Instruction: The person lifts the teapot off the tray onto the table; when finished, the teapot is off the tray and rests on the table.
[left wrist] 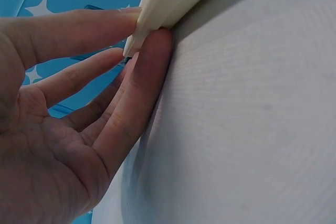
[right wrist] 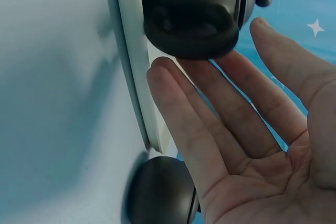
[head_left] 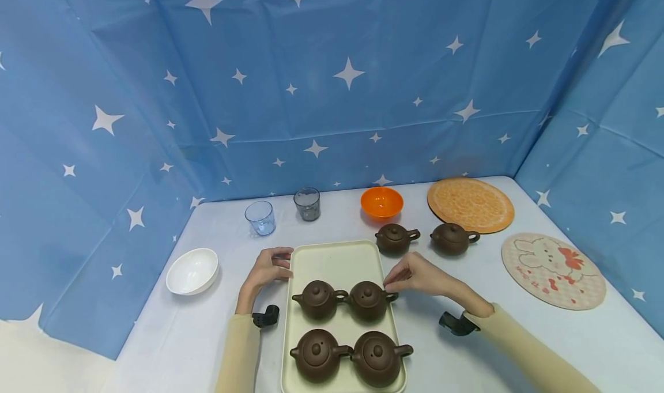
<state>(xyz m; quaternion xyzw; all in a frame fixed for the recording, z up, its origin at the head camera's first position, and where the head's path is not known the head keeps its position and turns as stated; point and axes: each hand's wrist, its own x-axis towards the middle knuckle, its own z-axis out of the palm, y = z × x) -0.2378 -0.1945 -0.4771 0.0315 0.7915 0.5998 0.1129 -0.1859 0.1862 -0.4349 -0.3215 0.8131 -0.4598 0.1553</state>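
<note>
While your left hand [head_left: 267, 270] steadies the left side of the long, cream-coloured tray [head_left: 337, 260], your right hand [head_left: 419, 275] is at the tray's right rim, beside a rounded, dark brown teapot with a knobbed lid [head_left: 367, 301]. Your left fingers are slightly bent and spaced, their tips against the tray's outer wall. Your right fingers are spread wide and grip nothing, thumb clear of the pot; whether a fingertip touches its handle cannot be told.

That teapot stands upright on the tray, its handle at the right rim. A matching middle-left pot [head_left: 318, 301] stands beside it; a near-left pot [head_left: 317, 356] and a near-right pot [head_left: 376, 359] make the row closer to you. Two similar pots are off the tray: one just beside its far right corner [head_left: 394, 240], another farther right [head_left: 450, 240].

Beyond the tray's far end is a shiny orange bowl [head_left: 381, 204]; left of the tray, a round white bowl [head_left: 192, 272].

You appear to be placing the teapots in pairs, at the point of leaving this one. The next move would call for drawing your right hand clear of the handle without tugging it, then reaching for the corner pot while the left steadies the tray.
</note>
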